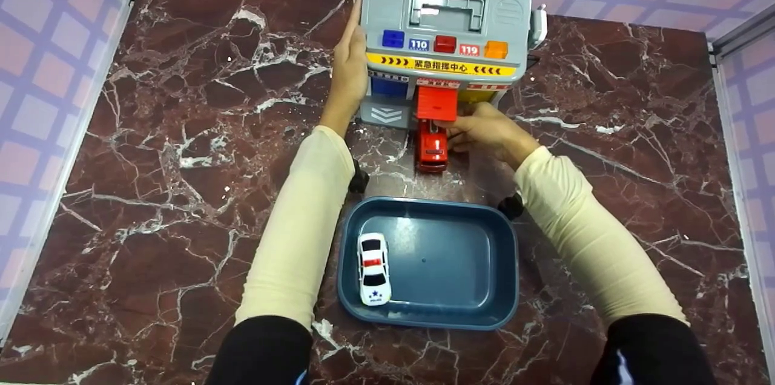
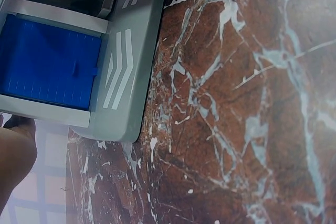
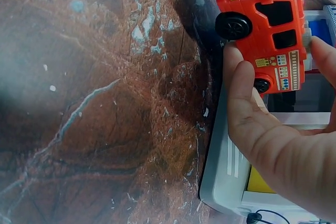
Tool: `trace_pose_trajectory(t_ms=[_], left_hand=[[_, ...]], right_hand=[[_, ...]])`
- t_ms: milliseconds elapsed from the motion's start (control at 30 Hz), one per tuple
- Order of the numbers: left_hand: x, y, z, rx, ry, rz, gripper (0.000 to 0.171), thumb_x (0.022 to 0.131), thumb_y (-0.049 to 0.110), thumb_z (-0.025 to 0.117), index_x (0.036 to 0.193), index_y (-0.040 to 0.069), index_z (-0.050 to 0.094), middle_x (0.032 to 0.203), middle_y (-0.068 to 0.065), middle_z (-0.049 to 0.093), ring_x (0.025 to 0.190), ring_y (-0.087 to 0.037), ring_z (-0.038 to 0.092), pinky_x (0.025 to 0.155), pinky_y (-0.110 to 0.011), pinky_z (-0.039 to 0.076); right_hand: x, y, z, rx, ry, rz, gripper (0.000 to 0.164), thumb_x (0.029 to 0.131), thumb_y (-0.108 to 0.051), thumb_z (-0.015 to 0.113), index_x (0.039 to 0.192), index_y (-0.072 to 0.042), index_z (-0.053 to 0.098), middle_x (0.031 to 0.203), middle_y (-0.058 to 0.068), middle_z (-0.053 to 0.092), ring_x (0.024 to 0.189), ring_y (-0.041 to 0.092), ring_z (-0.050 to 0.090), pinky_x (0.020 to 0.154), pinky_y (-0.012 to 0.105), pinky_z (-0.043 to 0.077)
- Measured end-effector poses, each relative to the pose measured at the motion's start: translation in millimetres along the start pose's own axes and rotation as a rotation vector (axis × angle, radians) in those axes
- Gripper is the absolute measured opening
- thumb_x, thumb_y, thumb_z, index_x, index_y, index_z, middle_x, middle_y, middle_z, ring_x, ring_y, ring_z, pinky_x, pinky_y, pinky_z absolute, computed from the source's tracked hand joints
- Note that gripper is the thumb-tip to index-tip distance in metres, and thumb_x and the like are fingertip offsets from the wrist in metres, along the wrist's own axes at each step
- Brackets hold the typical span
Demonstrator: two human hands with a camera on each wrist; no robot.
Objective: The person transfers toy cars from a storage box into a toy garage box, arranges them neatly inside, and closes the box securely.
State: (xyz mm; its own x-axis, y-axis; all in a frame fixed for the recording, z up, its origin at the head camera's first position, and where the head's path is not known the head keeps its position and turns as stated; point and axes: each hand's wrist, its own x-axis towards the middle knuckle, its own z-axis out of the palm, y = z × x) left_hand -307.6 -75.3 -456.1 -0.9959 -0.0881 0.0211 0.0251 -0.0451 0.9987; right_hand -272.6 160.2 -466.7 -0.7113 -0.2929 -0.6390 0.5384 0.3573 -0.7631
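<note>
A grey toy garage (image 1: 387, 9) with blue, red and yellow doors stands at the back. My left hand (image 1: 350, 64) rests along its left side, fingers straight; only part of that hand (image 2: 16, 156) appears in the left wrist view. At the raised red door (image 1: 437, 103), my right hand (image 1: 487, 131) holds a red toy fire truck (image 1: 432, 149), its rear end toward the opening. In the right wrist view, thumb and fingers of the right hand (image 3: 283, 150) are around the rear of the fire truck (image 3: 273, 30). The door hides part of the truck.
Nearer me lies a dark blue plastic tray (image 1: 424, 318), with a white toy police car (image 1: 374, 270) at its left side. The marbled tabletop (image 1: 181, 161) is bounded by patterned walls (image 1: 48, 70) at the back and both sides.
</note>
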Motion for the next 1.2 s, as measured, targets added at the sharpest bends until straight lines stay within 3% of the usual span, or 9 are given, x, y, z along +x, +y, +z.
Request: trace_pose_trajectory(t_ms=[267, 500, 633, 767, 833, 867, 1000, 1067, 1200], left_hand=[[-6.8, 10.1, 0.2, 0.006, -0.007, 0.013, 0.05, 0.111, 0.016, 0.024, 0.161, 0.017, 0.022, 0.16, -0.001, 0.038, 0.108, -0.02, 0.063, 0.106, -0.013, 0.04], [-7.4, 11.5, 0.8, -0.002, -0.004, 0.008, 0.05, 0.111, 0.015, 0.024, 0.161, 0.016, 0.022, 0.16, -0.002, 0.039, 0.097, -0.018, 0.063, 0.106, -0.014, 0.042], [-8.5, 13.1, 0.9, 0.042, -0.003, 0.022, 0.05, 0.111, 0.014, 0.023, 0.161, 0.015, 0.022, 0.164, -0.003, 0.03, 0.129, -0.014, 0.053, 0.113, -0.01, 0.029], [-9.4, 14.1, 1.1, 0.088, -0.003, 0.028, 0.05, 0.111, 0.014, 0.023, 0.16, 0.015, 0.022, 0.164, -0.003, 0.028, 0.141, -0.008, 0.041, 0.115, -0.01, 0.025], [-9.5, 13.9, 1.2, 0.069, -0.002, 0.024, 0.05, 0.111, 0.014, 0.024, 0.16, 0.016, 0.022, 0.16, -0.006, 0.038, 0.116, -0.01, 0.059, 0.111, -0.014, 0.035], [-9.3, 13.7, 1.1, 0.061, -0.003, 0.023, 0.05, 0.111, 0.014, 0.024, 0.161, 0.016, 0.022, 0.16, -0.005, 0.038, 0.103, -0.009, 0.061, 0.11, -0.015, 0.037], [-8.7, 12.1, 0.5, 0.014, -0.004, 0.012, 0.05, 0.111, 0.014, 0.024, 0.161, 0.017, 0.022, 0.153, -0.006, 0.048, 0.062, -0.013, 0.047, 0.098, -0.022, 0.049], [-8.2, 10.8, 0.2, 0.003, -0.005, 0.009, 0.05, 0.111, 0.014, 0.024, 0.161, 0.017, 0.022, 0.153, -0.006, 0.049, 0.063, -0.011, 0.05, 0.096, -0.024, 0.051], [-6.6, 8.3, 0.0, 0.008, -0.006, -0.003, 0.05, 0.111, 0.016, 0.024, 0.161, 0.019, 0.021, 0.153, -0.003, 0.049, 0.056, -0.01, 0.043, 0.087, -0.027, 0.054]], right_hand=[[0, 0, 3, 0.041, 0.013, -0.014, 0.016, 0.098, -0.014, 0.065, 0.107, -0.004, 0.058, 0.086, 0.005, 0.063, 0.075, 0.017, 0.065, 0.084, 0.035, 0.059], [1, 2, 5, 0.068, 0.043, -0.021, 0.02, 0.095, -0.012, 0.069, 0.107, -0.004, 0.055, 0.086, 0.004, 0.064, 0.075, 0.017, 0.066, 0.083, 0.034, 0.061], [2, 1, 6, 0.092, 0.057, -0.038, 0.021, 0.095, -0.009, 0.069, 0.11, -0.004, 0.055, 0.089, 0.006, 0.062, 0.076, 0.018, 0.066, 0.085, 0.037, 0.061], [1, 1, 7, 0.126, 0.064, -0.047, 0.021, 0.095, -0.005, 0.066, 0.112, -0.003, 0.054, 0.09, 0.007, 0.059, 0.076, 0.019, 0.066, 0.083, 0.037, 0.061], [1, 0, 7, 0.128, 0.067, -0.049, 0.022, 0.096, -0.004, 0.066, 0.113, -0.003, 0.053, 0.09, 0.007, 0.059, 0.076, 0.019, 0.066, 0.083, 0.037, 0.061], [1, 0, 7, 0.126, 0.072, -0.048, 0.022, 0.096, -0.004, 0.065, 0.113, -0.003, 0.053, 0.09, 0.008, 0.06, 0.076, 0.019, 0.067, 0.084, 0.038, 0.061], [1, -2, 6, 0.112, 0.096, -0.049, 0.024, 0.096, -0.007, 0.065, 0.115, -0.003, 0.051, 0.087, 0.007, 0.062, 0.075, 0.018, 0.069, 0.087, 0.04, 0.061], [2, -2, 6, 0.112, 0.11, -0.051, 0.024, 0.097, -0.007, 0.064, 0.116, -0.003, 0.05, 0.086, 0.007, 0.064, 0.075, 0.017, 0.069, 0.087, 0.041, 0.061], [2, -3, 7, 0.131, 0.121, -0.066, 0.027, 0.097, -0.005, 0.062, 0.121, -0.001, 0.05, 0.089, 0.008, 0.062, 0.074, 0.017, 0.068, 0.084, 0.038, 0.062]])
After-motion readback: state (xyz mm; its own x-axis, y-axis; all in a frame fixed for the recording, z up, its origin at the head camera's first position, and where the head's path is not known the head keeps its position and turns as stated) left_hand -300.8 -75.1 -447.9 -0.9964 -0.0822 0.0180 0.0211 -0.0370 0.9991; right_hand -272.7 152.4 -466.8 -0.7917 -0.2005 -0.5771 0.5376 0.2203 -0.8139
